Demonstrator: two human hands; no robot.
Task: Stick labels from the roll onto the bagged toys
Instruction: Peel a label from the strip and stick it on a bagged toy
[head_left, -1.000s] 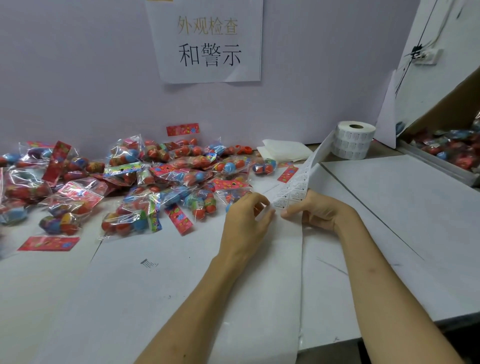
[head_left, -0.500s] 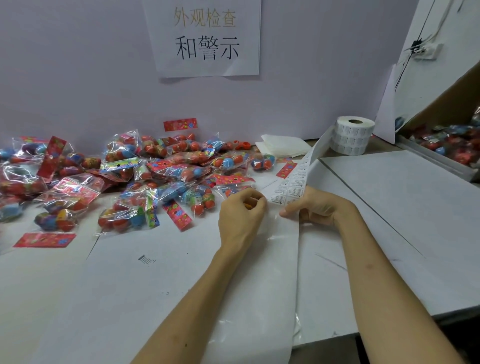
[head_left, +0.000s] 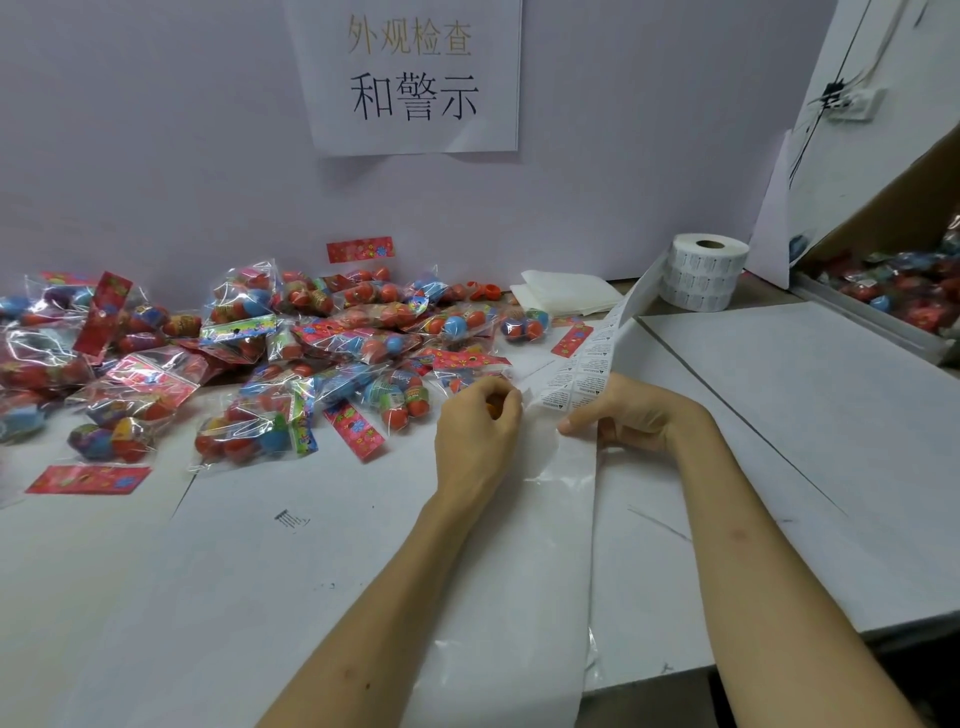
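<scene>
The strip (head_left: 582, 382) of labels runs from the roll (head_left: 704, 275), which stands at the far right of the tabletop (head_left: 779, 415), down and leftward to the hands, so its long axis slants from far right to near centre. The right hand (head_left: 631, 413) has the free end. Its grip is clenched on the strip, thumb at the lower edge and fingers curled behind, holding it lifted off the tabletop. The left hand (head_left: 480, 431) sits just beside that end, on its left, fingers curled with thumb and forefinger tips meeting at the strip's corner. Whether that grip already has a label pinched I cannot tell; the tips hide it, and a bit of orange under the palm may be a toy. The bags (head_left: 311, 353) lie in a loose heap to the left of and beyond the left hand, and the nearest bag (head_left: 397, 400) is just beside its knuckles. The left hand is thus the nearer one to the toys. A label lifted there would have to travel leftward, away from the strip, while the right hand steadies it. A glossy liner (head_left: 519, 571) trails from below the hands to the near edge
</scene>
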